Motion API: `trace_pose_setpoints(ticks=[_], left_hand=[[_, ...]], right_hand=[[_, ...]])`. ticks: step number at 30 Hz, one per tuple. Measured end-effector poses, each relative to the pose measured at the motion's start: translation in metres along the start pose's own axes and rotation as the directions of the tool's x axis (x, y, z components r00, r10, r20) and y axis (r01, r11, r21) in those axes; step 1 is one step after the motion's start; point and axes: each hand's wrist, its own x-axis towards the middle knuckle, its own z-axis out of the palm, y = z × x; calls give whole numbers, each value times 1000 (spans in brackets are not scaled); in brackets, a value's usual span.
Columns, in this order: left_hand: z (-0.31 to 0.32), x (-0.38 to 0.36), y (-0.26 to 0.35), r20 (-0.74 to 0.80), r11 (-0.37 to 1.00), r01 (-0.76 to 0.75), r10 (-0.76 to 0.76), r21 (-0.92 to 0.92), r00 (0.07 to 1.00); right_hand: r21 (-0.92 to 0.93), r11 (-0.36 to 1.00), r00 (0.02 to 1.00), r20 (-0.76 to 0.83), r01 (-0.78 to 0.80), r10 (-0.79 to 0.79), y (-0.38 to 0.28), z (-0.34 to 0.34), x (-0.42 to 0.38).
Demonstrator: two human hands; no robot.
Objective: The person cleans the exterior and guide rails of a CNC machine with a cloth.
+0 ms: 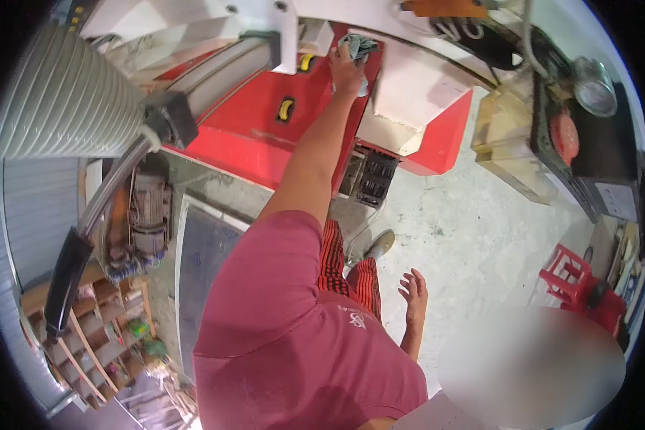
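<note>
My left arm stretches up over a red machine panel [244, 147]. At its far end my left hand [346, 74] is closed on a crumpled grey-green cloth [360, 47] against the red surface. The hand covers part of the cloth, and a pale rounded object [363, 87] shows beside the wrist. Two yellow and black pieces, one of them a curved handle-like part [285, 110], sit on the panel left of my forearm. Lower down, my right hand [414, 292] hangs above the concrete floor with fingers apart and nothing in it.
A ribbed grey hose [72, 97] fills the upper left. Right of the panel is a white chute-like part [426, 89]. A black slotted unit [376, 178] sits below it. Red plastic stools [566, 272] stand at right, wooden shelves [93, 322] at lower left. A blurred patch hides the lower right.
</note>
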Motion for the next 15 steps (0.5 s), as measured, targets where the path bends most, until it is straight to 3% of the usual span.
trace_pose_setpoints(ticks=[2,4,8,10,12,14,15], left_hand=[[-16,-14,7,-29,989,148,-149,-27,988],[-69,-45,25,5,980,184,-184,-81,983],[-186,-144,23,33,967,250,-252,51,967],[-231,-185,15,-133,883,454,-438,124,889],[-277,-198,-3,-371,722,691,-639,11,674],[-306,-184,-22,-557,692,721,-586,35,589],[-308,-172,-41,-598,753,656,-499,59,627]], right_hand=[[-72,997,999,25,21,-19,0,-4,0],[-100,995,998,58,28,-22,2,-7,7],[-206,973,981,185,104,-66,-17,-5,29],[-332,929,967,242,161,-81,-33,-5,37],[-374,905,955,279,205,-101,-44,-10,43],[-403,879,940,317,255,-127,-55,-5,55],[-439,857,937,324,270,-130,-58,-5,56]])
